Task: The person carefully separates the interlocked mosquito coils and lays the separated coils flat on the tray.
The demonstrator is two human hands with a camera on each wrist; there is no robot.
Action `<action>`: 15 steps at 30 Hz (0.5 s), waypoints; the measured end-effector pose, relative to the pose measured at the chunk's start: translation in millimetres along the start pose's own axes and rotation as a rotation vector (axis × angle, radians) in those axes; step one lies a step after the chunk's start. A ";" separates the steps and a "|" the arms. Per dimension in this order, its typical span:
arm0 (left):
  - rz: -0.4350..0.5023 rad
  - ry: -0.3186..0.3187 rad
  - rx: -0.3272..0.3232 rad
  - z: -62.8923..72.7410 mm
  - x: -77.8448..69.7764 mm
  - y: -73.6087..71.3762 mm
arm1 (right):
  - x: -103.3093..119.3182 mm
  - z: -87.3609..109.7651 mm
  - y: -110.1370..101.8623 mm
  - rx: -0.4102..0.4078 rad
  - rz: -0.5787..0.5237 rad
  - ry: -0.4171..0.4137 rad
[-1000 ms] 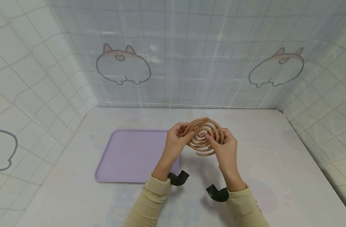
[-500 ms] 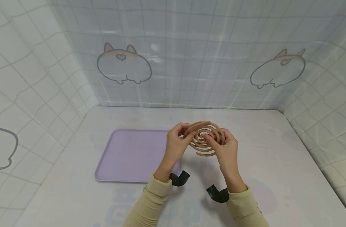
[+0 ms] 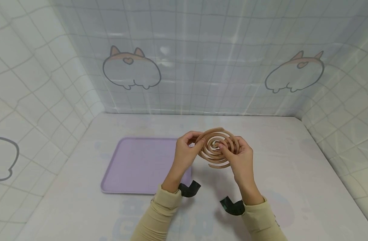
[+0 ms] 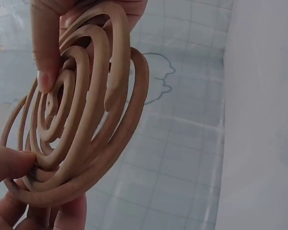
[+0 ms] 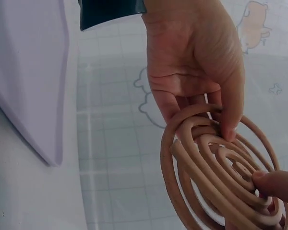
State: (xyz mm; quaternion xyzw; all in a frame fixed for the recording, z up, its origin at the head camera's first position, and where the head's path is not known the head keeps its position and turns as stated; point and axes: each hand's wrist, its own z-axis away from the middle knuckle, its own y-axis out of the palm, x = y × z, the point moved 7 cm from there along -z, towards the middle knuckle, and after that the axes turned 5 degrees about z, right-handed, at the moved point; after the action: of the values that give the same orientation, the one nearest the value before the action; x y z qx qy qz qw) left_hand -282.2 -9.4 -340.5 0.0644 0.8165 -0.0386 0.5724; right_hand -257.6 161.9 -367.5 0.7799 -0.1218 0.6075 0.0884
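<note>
Both hands hold up a brown mosquito coil point(image 3: 214, 156) above the table. My left hand point(image 3: 185, 150) pinches its left side, thumb on the near face and fingers behind. From the right, my right hand point(image 3: 242, 157) grips it with the thumb close to the spiral's centre. In the left wrist view the rings of the coil point(image 4: 102, 62) stand apart at different depths, with a loose end hanging at one side. Another blunt end shows on the coil point(image 5: 197, 167) in the right wrist view. Whether it is one spiral or two interleaved cannot be told. Fingers behind it are partly hidden.
A shallow lilac tray point(image 3: 141, 165) lies on the white table point(image 3: 277, 154), left of the hands and partly behind the left forearm. Tiled-pattern walls point(image 3: 187, 60) stand at the back and both sides. A dark curved mount point(image 3: 190, 189) sits at each wrist.
The coil shifts and tilts slightly between the hands, its upper rim dipping, then rising a little. My left thumb has moved slightly on the rings. Both hands keep hold.
</note>
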 end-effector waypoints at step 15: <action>0.540 -0.233 0.246 -8.0 53.8 10.1 | -4.5 -2.8 3.3 0.168 -0.241 0.132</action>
State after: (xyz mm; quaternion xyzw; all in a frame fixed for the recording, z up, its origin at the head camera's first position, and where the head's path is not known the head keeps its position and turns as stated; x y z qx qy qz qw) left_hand -306.3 5.0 -388.2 0.3428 0.6881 0.0094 0.6394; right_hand -262.2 160.0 -371.2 0.7519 0.0300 0.6506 0.1028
